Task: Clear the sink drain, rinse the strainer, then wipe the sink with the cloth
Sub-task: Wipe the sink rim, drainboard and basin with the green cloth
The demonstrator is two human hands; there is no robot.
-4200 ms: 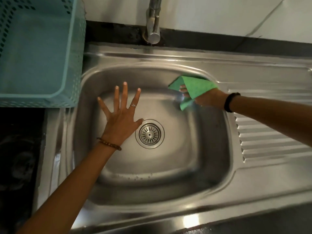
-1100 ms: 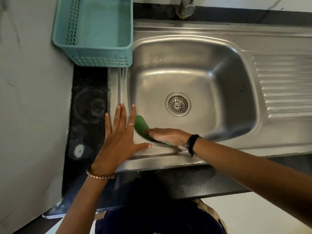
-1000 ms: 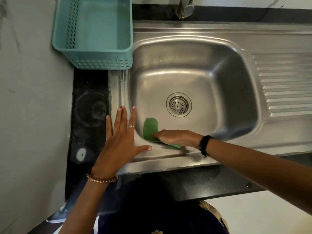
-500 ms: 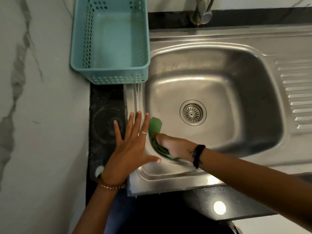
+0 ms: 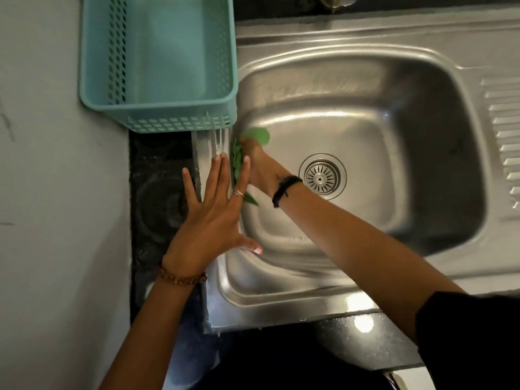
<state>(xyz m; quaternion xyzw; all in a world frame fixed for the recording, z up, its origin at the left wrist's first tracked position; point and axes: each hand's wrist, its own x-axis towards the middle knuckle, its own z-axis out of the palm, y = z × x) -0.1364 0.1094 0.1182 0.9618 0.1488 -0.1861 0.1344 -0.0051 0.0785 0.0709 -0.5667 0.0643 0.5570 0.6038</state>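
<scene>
The steel sink (image 5: 365, 80) fills the view, with the round strainer (image 5: 322, 176) seated in its drain. My right hand (image 5: 260, 167) presses the green cloth (image 5: 257, 135) against the basin's left inner wall; most of the cloth is hidden under the hand. My left hand (image 5: 213, 218) lies flat with spread fingers on the sink's left rim, right beside the cloth, thumb over the basin edge.
A teal plastic basket (image 5: 157, 63) stands at the back left, touching the sink rim. The tap base (image 5: 334, 1) is at the top edge. A ribbed draining board (image 5: 503, 136) lies right. Black counter (image 5: 160, 192) runs left of the sink, a pale wall (image 5: 56, 192) beyond.
My right hand has slid the cloth from the basin's near-left corner up along the left wall. My left hand stays flat on the left rim. The view has shifted closer.
</scene>
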